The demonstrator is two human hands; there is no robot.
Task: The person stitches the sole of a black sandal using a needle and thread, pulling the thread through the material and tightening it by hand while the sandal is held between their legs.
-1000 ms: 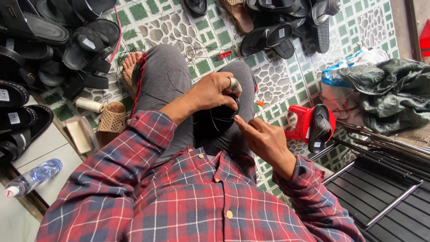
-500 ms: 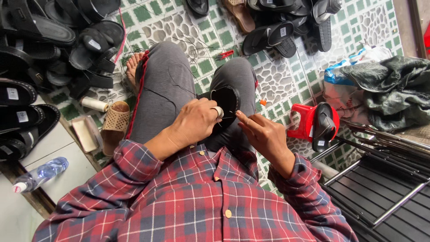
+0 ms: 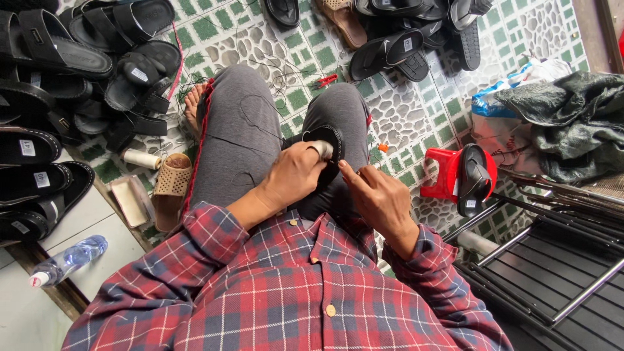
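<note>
- Your left hand is clenched around the black sandal on your lap, fingers wrapped over its near edge, with a pale wrap showing on one fingertip.
- Your right hand sits just right of the sandal, index finger pointing at its side. Whether it pinches a needle or thread you cannot tell; nothing shows plainly between the fingers.
- The sandal rests between your knees on the grey trousers, mostly hidden under your left hand, so only its dark far rim shows.
- It looks light, with a firm but bendable sole. Judged from its shape, it should flex if squeezed mid-length, so holding at the edge as you do seems sound.
- The surface looks matte, not slippery, and hardly fragile.
- A thin dark thread loops over your left thigh; it could snag easily.
- Far left, a pile of black sandals covers the green tiled floor.
- A spool and a tan perforated shoe lie near your left leg.
- A red stool stands right, bearing another black sandal.
</note>
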